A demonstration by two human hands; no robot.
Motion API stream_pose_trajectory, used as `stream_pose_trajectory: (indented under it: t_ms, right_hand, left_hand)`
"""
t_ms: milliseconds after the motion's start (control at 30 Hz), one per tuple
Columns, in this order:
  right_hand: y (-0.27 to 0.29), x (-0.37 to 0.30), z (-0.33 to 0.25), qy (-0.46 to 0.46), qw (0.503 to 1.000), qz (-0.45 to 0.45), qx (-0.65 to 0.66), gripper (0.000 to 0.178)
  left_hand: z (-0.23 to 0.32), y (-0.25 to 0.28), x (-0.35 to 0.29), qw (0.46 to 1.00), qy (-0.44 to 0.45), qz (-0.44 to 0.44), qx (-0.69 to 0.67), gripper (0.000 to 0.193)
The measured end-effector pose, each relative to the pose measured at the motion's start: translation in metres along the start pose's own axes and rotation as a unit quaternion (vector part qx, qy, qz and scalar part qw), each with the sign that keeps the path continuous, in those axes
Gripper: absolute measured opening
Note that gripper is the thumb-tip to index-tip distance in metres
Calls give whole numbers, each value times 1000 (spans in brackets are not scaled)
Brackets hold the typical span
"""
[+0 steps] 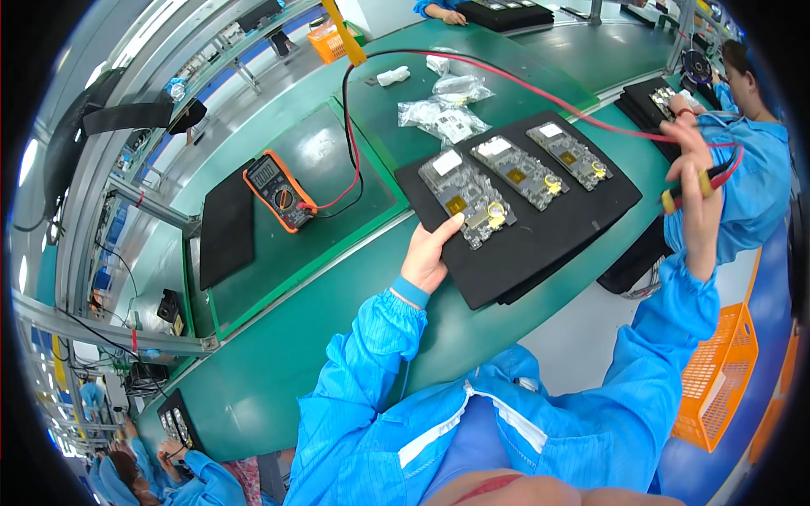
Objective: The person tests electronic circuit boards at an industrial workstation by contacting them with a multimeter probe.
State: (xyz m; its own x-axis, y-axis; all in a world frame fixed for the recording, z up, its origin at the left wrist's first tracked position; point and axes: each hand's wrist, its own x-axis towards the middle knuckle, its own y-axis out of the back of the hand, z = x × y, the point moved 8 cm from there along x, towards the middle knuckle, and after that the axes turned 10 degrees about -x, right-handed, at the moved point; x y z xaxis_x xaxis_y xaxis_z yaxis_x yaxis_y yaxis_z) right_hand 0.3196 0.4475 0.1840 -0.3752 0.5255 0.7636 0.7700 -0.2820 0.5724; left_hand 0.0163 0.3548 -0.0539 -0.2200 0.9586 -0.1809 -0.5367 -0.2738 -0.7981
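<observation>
My left hand [427, 255] grips the near left edge of a stack of black foam mats [540, 249], thumb on top beside the corner of the left circuit board [456, 187]. A middle circuit board [519, 171] and a right circuit board [569, 156] lie in a row with it, each with a white label and a round yellow part. Raised to the right of the mats, my right hand [699, 185] is closed around multimeter probes [672, 199] with yellow grips. Red and black leads run from them to an orange multimeter [281, 192] lying on the bench.
Clear plastic bags [443, 118] lie beyond the mats. A black mat [226, 228] lies left of the multimeter. The leads arch under a yellow hanging strap [344, 34]. A co-worker in blue [742, 169] sits at right, near an orange crate [715, 379]. Others work farther off.
</observation>
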Motion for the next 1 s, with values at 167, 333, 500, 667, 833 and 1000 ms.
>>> stream_pose_trajectory:
  t_ms: [167, 333, 500, 667, 833, 1000]
  right_hand:
    - [-40, -47, -18, -37, 992, -75, 97, 29]
    - [-70, -96, -55, -27, 944, -155, 291, 31]
    - [-94, -120, -55, -25, 903, -151, 401, 29]
    - [-108, -139, -34, -33, 860, -135, 491, 29]
    - [-129, -151, -23, -52, 840, -105, 530, 28]
    - [-158, -169, -40, -63, 827, -98, 550, 29]
  left_hand:
    - [36, 5, -14, 966, -60, 45, 248, 53]
    - [1, 68, -23, 981, 83, 102, 144, 75]
    - [-33, 9, -21, 991, 106, 73, 36, 55]
    - [-30, 14, -20, 992, 107, 65, 33, 53]
    - [-31, 20, -11, 989, 123, 67, 56, 54]
    - [-33, 36, 6, 987, 99, 88, 96, 52]
